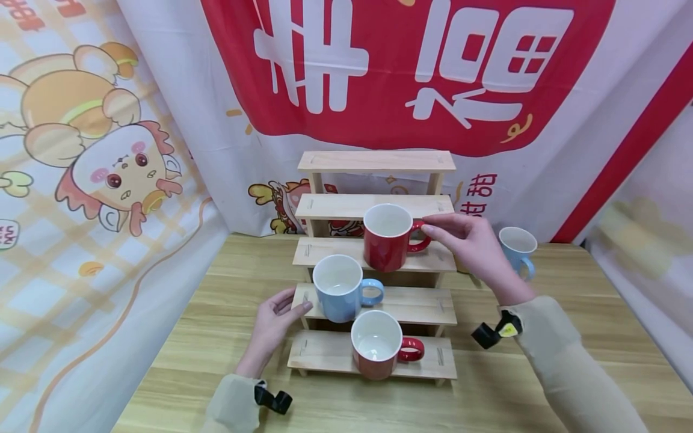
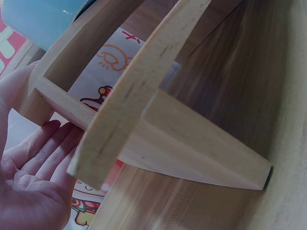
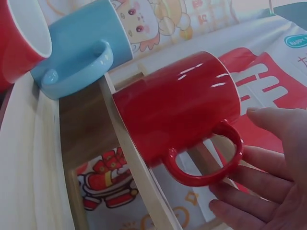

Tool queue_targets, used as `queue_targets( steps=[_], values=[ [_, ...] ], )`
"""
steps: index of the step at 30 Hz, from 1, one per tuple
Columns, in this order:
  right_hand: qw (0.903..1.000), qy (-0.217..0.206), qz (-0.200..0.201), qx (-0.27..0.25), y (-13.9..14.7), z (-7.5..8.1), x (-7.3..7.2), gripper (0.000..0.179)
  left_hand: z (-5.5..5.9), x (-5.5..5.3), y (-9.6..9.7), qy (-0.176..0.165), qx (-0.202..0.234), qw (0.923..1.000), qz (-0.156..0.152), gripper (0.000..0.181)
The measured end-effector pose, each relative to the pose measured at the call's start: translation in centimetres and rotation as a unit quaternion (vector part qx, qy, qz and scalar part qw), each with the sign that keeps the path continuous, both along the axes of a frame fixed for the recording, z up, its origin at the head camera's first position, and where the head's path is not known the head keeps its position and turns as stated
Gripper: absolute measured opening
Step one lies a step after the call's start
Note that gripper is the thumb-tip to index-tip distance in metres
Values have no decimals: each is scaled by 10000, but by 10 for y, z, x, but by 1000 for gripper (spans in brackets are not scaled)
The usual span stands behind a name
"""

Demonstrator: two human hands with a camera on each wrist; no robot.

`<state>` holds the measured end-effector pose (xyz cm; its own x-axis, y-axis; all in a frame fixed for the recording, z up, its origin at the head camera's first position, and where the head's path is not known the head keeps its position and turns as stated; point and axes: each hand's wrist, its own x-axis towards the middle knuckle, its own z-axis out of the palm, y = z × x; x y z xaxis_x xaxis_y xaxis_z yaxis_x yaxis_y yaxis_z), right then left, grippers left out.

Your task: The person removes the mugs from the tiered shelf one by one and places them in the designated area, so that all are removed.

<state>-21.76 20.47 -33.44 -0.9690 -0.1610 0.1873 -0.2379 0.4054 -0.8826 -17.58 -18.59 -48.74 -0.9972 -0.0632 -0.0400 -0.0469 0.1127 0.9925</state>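
Note:
A stepped wooden shelf (image 1: 417, 304) stands on the table, with a red mug (image 1: 385, 249) on its middle step. My right hand (image 1: 473, 243) is at that mug's handle. In the right wrist view its fingers (image 3: 264, 184) lie loosely extended beside the handle, the thumb apart from it. One step below sits a light blue mug (image 1: 340, 300), its handle to the right. Another red mug (image 1: 375, 358) occupies the lowest step. My left hand (image 1: 273, 322) grips the left end of the blue mug's step, thumb above and fingers (image 2: 48, 148) underneath.
A second light blue mug (image 1: 511, 243) stands on the wooden table (image 1: 216, 361) at the right, partly behind my right hand. The top step (image 1: 376, 160) is close to a printed cloth (image 1: 216, 150) hanging at the back. More cloth lines both sides.

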Motion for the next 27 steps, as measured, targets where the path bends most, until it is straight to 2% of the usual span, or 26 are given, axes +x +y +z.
queue_targets(
  steps=[10, 27],
  values=[
    [9990, -219, 222, -327, -12, -7, -15, 45, 0, 1, 0, 2, 49, 10000, -17, 62],
    [9932, -783, 638, -587, -6, -9, -26, 42, -2, -1, -2, -48, -1, 10000, -22, 65]
  ],
)
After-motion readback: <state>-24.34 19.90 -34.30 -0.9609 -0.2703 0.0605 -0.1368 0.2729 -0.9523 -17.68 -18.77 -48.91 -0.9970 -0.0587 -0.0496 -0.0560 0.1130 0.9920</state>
